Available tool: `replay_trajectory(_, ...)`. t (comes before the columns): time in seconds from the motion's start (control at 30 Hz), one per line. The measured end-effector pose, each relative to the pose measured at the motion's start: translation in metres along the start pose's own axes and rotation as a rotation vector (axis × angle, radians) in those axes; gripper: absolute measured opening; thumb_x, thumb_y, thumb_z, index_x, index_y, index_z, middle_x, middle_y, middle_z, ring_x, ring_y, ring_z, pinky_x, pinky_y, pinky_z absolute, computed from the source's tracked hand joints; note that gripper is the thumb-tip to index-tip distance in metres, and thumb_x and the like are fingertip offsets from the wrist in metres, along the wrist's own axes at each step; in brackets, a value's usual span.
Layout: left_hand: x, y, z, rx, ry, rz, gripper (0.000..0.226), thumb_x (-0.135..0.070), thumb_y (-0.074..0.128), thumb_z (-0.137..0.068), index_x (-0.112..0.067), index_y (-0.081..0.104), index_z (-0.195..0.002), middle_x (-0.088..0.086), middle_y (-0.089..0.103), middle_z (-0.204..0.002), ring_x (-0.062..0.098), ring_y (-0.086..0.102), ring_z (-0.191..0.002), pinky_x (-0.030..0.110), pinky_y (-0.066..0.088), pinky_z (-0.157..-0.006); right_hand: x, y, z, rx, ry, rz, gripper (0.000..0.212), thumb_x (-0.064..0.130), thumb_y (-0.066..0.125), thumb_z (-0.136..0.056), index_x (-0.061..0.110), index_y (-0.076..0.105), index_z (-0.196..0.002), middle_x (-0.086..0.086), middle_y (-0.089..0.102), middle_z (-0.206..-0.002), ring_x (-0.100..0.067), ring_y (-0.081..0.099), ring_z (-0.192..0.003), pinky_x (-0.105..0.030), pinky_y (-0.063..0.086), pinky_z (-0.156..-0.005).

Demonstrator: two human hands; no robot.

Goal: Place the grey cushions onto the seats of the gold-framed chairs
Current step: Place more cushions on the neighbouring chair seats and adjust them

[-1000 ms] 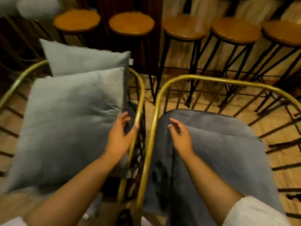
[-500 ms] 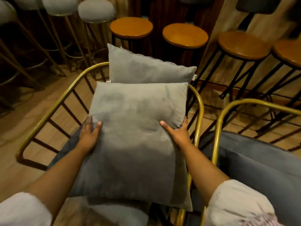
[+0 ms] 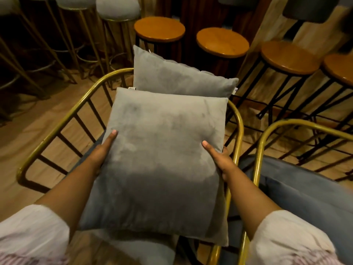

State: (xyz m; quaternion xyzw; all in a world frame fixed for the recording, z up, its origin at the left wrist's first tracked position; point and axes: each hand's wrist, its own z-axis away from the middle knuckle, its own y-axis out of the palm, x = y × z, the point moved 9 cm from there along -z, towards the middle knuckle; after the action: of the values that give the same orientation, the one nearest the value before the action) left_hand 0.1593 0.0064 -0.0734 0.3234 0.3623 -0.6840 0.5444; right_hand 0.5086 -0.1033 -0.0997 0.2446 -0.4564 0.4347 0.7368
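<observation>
A large grey cushion (image 3: 160, 161) fills the middle of the view above the left gold-framed chair (image 3: 63, 121). My left hand (image 3: 102, 150) grips its left edge and my right hand (image 3: 219, 159) grips its right edge, thumbs on top. A second grey cushion (image 3: 177, 77) stands upright behind it against the chair's back rail. Another pale cushion (image 3: 145, 251) shows below the held one. The right gold-framed chair (image 3: 261, 142) has a blue-grey seat pad (image 3: 305, 197).
Round wooden stools on black legs (image 3: 222, 42) stand close behind both chairs. Grey padded stools with gold legs (image 3: 117, 8) line the far left. Wooden floor (image 3: 24, 131) lies open to the left of the chair.
My hands left the chair rail and the right seat pad, and took hold of the front cushion on both sides. My view swung left to centre on the left chair.
</observation>
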Motion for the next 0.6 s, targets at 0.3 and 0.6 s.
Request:
replay_trajectory(0.3, -0.066, 0.023, 0.054, 0.152, 0.023, -0.059, 0.102, -0.084, 0.053, -0.059, -0.025, 0.040, -0.142, 0.002, 0.055, -0.130, 0.030, 0.051, -0.119, 0.044, 0.037, -0.100, 0.075, -0.059, 0.076, -0.050, -0.125, -0.111, 0.068, 0.046, 0.081, -0.065, 0.020, 0.056, -0.123, 0.005, 0.067, -0.114, -0.016, 0.064, -0.104, -0.029, 0.054, -0.082)
replay_trajectory(0.6, -0.152, 0.219, 0.129, 0.422, 0.171, -0.111, 0.093, -0.084, 0.056, -0.056, -0.023, 0.055, -0.127, 0.005, 0.061, -0.127, 0.023, 0.063, -0.101, 0.036, 0.044, -0.093, 0.100, -0.253, 0.151, -0.425, -0.140, -0.211, 0.099, 0.066, 0.078, -0.053, 0.009, 0.053, -0.131, -0.005, 0.064, -0.123, -0.024, 0.063, -0.106, -0.035, 0.051, -0.089)
